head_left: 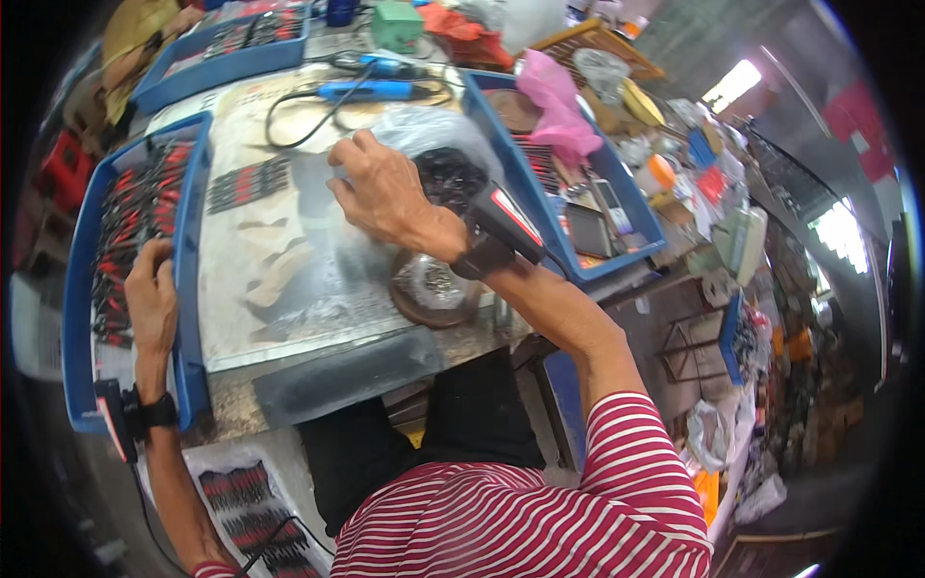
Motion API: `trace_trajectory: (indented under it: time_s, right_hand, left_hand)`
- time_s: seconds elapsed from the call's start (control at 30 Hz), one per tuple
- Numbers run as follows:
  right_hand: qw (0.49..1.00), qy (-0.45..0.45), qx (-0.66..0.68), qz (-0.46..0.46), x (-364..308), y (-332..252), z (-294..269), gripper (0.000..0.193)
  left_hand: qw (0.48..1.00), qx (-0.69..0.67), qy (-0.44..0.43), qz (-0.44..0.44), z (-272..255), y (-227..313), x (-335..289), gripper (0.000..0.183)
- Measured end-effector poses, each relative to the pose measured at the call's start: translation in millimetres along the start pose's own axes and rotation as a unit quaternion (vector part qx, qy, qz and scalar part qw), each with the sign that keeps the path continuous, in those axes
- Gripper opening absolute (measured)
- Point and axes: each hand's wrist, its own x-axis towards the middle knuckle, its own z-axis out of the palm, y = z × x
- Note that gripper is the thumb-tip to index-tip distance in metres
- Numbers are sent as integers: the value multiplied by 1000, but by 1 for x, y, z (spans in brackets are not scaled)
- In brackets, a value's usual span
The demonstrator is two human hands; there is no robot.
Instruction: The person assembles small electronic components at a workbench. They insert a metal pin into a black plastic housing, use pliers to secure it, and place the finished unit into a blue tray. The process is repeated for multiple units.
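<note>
My left hand point(152, 299) is over the inner side of a long blue tray point(195, 289), fingers bent down among many small tools with red and black handles point(125, 231). What its fingers close on is hidden. My right hand point(385, 197) hovers above the pale work sheet point(279, 313), fingers half bent and apart, with nothing visible between them. Beside its wrist lies a clear plastic bag point(424, 125) with black parts point(448, 178). Close below the right wrist is a round brown dish point(414, 306) holding small metal pieces in plastic. A neat row of the tools point(249, 185) lies between the hands.
Blue pen-shaped corded power tools point(366, 91) lie at the back. A second blue tray point(217, 72) stands far left. On the right, another blue tray point(621, 260) holds pink plastic point(559, 106) and a phone-like object. More tools lie in rows point(236, 486) below the bench's left end.
</note>
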Motion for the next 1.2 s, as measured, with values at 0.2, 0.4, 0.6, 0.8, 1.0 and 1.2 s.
trace_trajectory:
  time_s: [0.2, 0.4, 0.6, 0.8, 1.0, 1.2]
  right_hand:
    - [997, -22, -35, 72, -64, 12, -88, 18]
    - [996, -64, -19, 67, -123, 1, -119, 20]
    - [982, 48, 3, 180, -140, 51, -157, 17]
    - [949, -27, -129, 287, -137, 154, -187, 22]
    - [944, -88, -221, 229, -137, 215, -171, 22]
    - [955, -92, -233, 162, -137, 236, -153, 21]
  left_hand:
    - [1000, -1, -20, 11, 0, -10, 0, 22]
    - [999, 30, -28, 7, 2, -12, -1, 23]
    - [998, 54, -26, 10, 2, -16, -4, 25]
    - [998, 60, -30, 7, 3, -18, -3, 26]
    - [998, 49, -28, 2, 2, -12, -6, 26]
    - [998, 60, -33, -10, 1, -7, -6, 26]
